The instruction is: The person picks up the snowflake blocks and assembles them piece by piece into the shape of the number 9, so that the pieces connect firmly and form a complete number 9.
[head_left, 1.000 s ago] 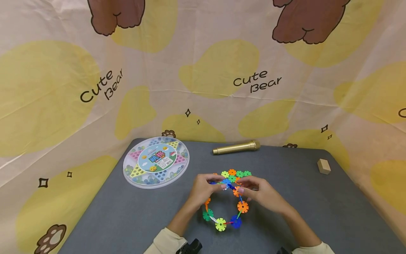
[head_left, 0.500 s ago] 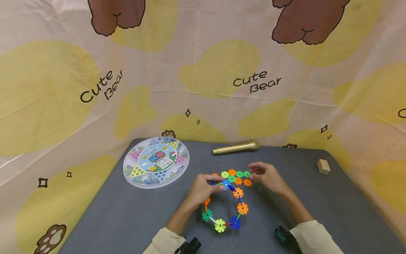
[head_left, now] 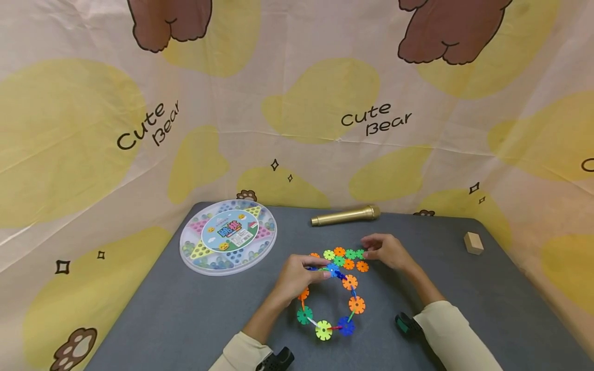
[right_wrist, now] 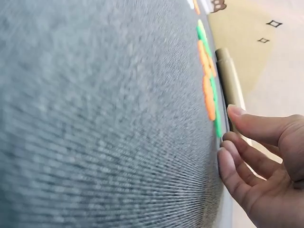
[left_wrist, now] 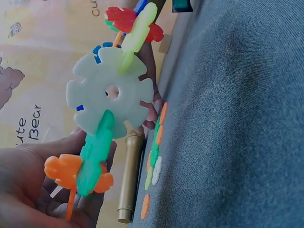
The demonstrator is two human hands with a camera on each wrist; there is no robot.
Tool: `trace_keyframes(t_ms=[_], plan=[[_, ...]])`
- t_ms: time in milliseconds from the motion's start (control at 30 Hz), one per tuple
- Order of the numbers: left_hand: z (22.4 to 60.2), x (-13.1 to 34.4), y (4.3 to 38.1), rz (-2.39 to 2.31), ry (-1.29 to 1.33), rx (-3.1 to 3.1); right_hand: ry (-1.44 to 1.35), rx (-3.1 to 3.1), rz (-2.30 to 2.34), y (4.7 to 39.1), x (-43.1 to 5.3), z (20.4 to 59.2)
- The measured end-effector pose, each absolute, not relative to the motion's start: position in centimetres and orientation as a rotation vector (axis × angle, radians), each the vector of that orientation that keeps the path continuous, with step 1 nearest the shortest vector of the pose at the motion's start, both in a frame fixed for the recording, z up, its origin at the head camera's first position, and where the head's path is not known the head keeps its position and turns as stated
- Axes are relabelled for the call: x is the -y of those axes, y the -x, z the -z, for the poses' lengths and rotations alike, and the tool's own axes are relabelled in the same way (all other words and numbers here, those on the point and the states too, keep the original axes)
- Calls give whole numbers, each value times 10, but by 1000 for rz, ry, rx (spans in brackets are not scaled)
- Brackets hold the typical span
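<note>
My left hand (head_left: 293, 276) grips the far part of a ring of interlocking plastic snowflake discs (head_left: 323, 330). Orange, blue, green and yellow-green discs run round it, joined edge to edge by others set crosswise. In the left wrist view, a white disc (left_wrist: 88, 90) of the ring faces the camera, and my thumb and fingers lie behind the green and orange ones. My right hand (head_left: 391, 252) is at the right end of the loose discs, fingertips beside a green snowflake disc (head_left: 360, 254). The right wrist view shows its thumb and fingers bent and apart, with nothing visible between them.
Several loose orange, green and yellow-green discs (head_left: 349, 264) lie flat just beyond the ring. Behind them is a gold microphone (head_left: 345, 216). A round Chinese checkers set (head_left: 229, 237) lies at the back left, and a small wooden block (head_left: 474, 243) at the right.
My right hand has left the ring and moved right and away from me to the loose discs, uncovering orange ones. My left hand still holds the ring, nearly in place.
</note>
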State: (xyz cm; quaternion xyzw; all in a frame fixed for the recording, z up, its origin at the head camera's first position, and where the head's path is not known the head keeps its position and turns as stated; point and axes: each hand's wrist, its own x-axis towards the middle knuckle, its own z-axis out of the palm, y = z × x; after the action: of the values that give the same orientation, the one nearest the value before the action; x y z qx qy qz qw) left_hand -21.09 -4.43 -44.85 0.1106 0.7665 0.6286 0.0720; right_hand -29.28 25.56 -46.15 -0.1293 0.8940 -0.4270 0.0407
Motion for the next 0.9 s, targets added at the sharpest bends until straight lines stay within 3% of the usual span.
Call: trace_keyframes(t_ms=[533,900], plan=[[450,44,210,-1897,-363,-2275,380,-2800,1133,303,-254,470],[451,43,211,-1885,-376,-2295,369,-2846,1179,290,-256,466]])
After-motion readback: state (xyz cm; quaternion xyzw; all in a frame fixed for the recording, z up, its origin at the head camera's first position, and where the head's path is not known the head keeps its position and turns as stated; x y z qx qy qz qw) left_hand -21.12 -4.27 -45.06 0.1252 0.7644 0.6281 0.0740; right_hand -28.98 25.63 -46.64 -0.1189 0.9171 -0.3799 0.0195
